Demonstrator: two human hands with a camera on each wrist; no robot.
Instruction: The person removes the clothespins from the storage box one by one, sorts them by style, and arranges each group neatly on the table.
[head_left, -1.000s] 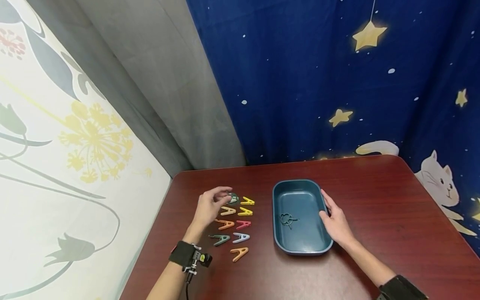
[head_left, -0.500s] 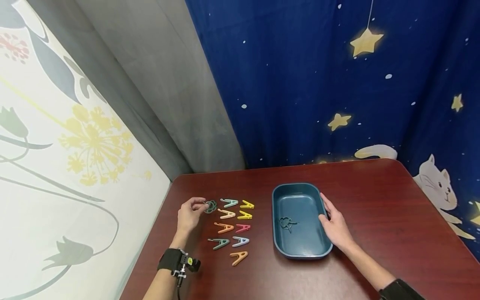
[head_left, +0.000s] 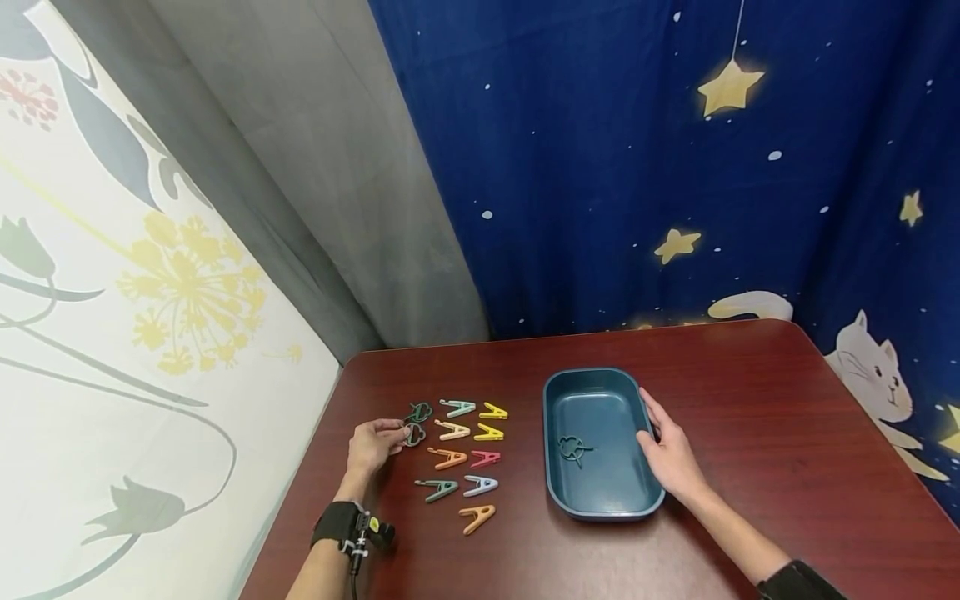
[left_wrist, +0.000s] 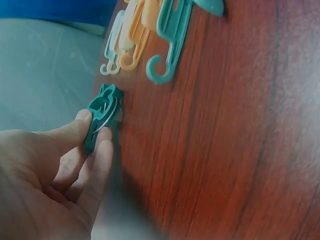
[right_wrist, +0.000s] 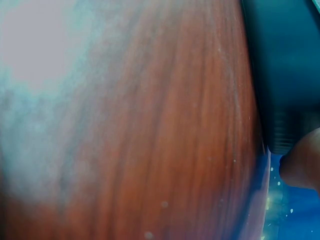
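Observation:
My left hand pinches a small dark green clip between thumb and fingers, low over the table's left side. The clip has an outlined head shape and a thin metal wire. Just behind it in the head view lies another green outline shape. My right hand grips the right rim of a dark blue tray, thumb on the inner side. Inside the tray, toward its left wall, lies a green wire-like clip. The right wrist view shows only part of that hand.
Between left hand and tray lie clothespins in two columns: pale blue, cream, orange, green, two yellow, red and light blue. Nearer is another orange one. Curtains hang behind the table.
My left hand has moved left and nearer from above the clothespins, uncovering the pale blue one. Now a green outline shape shows apart behind the pinched clip. My right hand stays on the tray.

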